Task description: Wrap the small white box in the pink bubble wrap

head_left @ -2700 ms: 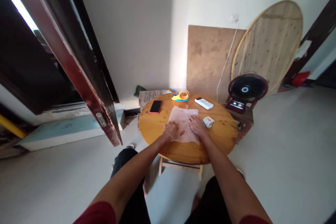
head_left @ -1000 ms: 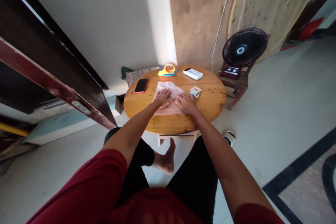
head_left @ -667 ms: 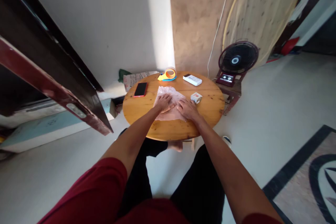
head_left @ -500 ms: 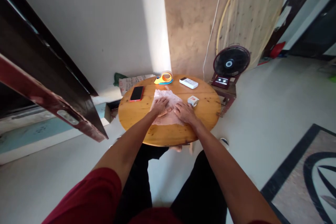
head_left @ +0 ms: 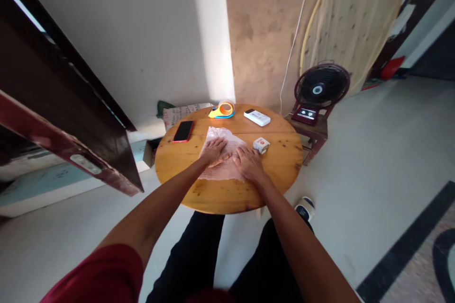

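A sheet of pink bubble wrap (head_left: 223, 170) lies spread on the round wooden table (head_left: 185, 161). My left hand (head_left: 214, 150) rests flat on its left half, fingers stretched out. On the right part of the sheet lies my right hand (head_left: 249, 163), palm down with the fingers apart. Just beyond my right fingers stands a small white box (head_left: 261, 145) with an orange mark. Both palms hide part of the sheet beneath them.
A phone (head_left: 184, 131) lies at the table's left. At the back are a yellow tape dispenser (head_left: 222, 110) and a white device (head_left: 257, 117). A fan (head_left: 320, 89) stands on a stool (head_left: 314, 128) at right. An open door (head_left: 85, 118) is at left.
The view has shifted a little, so the table appears slightly lower and larger. Both hands stay flat on the bubble wrap, with little visible movement over it.
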`<state>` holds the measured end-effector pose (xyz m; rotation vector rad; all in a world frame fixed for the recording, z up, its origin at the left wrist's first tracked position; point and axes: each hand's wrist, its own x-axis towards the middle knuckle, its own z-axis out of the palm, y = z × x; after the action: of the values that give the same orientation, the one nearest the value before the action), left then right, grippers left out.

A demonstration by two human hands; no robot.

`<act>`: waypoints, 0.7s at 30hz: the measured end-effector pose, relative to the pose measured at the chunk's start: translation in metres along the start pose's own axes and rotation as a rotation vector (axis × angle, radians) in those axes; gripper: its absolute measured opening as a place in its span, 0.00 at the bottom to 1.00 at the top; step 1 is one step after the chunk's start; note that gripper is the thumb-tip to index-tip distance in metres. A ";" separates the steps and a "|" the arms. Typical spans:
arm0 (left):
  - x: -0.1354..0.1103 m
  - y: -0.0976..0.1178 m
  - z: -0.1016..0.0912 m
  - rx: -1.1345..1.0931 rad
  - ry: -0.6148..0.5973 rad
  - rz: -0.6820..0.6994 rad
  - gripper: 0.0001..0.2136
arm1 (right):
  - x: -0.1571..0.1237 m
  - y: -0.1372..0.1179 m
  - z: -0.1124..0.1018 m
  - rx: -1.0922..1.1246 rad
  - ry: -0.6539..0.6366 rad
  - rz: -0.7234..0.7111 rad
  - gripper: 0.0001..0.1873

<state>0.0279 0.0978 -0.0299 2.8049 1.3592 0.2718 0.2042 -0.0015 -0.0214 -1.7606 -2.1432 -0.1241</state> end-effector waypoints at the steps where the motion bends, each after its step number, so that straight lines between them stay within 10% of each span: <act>1: 0.000 0.000 0.000 0.002 0.000 0.002 0.31 | 0.000 0.001 0.001 -0.003 -0.003 0.004 0.19; 13: 0.009 -0.002 -0.028 -0.046 -0.101 0.036 0.21 | -0.002 0.000 -0.004 -0.032 -0.029 0.067 0.17; 21: -0.047 0.016 -0.028 -0.022 -0.076 0.153 0.32 | -0.001 -0.003 -0.002 -0.075 -0.053 0.079 0.19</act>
<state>0.0067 0.0495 -0.0080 2.8733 1.1222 0.1787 0.2018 -0.0034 -0.0189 -1.9081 -2.1283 -0.1403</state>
